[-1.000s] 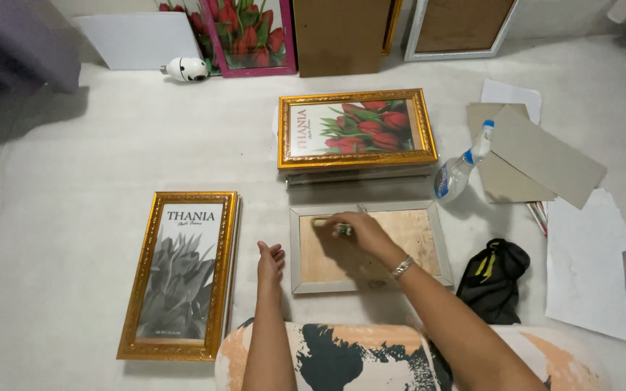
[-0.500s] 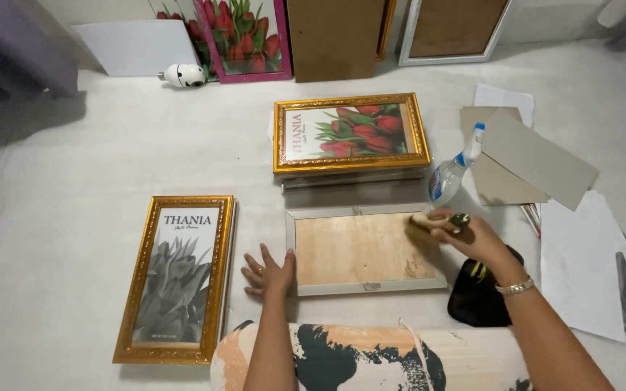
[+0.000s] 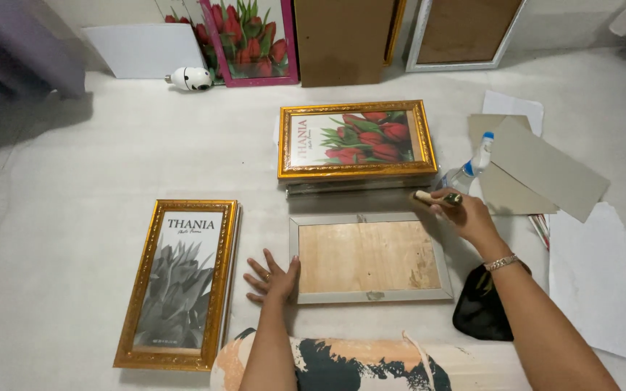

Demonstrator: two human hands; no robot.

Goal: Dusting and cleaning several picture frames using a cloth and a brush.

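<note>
Plywood backing faces up in the grey frame (image 3: 369,257) that lies face down on the pale floor (image 3: 74,239), right in front of the person; the left hand (image 3: 273,277) rests flat on the floor with fingers spread, its thumb side touching the frame's left edge, gripping nothing; the right hand (image 3: 465,213) hovers just off the frame's upper right corner, fingers closed around a small tool (image 3: 435,197) with a pale handle and a dark, metallic end, held roughly level and pointing left; a bracelet (image 3: 501,262) circles that wrist.

Just behind the grey frame lies a gold frame (image 3: 355,139) with red tulips, stacked on other frames whose edges show beneath it; to the left, well apart from the left hand, a second gold frame (image 3: 179,282) with a grey flower print lies lengthwise, also on a stack; a spray bottle (image 3: 469,168) with a blue cap lies just beyond the right hand, beside grey card sheets (image 3: 545,168) and white paper (image 3: 592,282); a black pouch (image 3: 481,311) sits under the right forearm.

At the far wall lean a pink frame (image 3: 251,40) with tulips, a brown board (image 3: 342,40) and a white frame (image 3: 461,32); a small white and black object (image 3: 190,78) lies near them.
</note>
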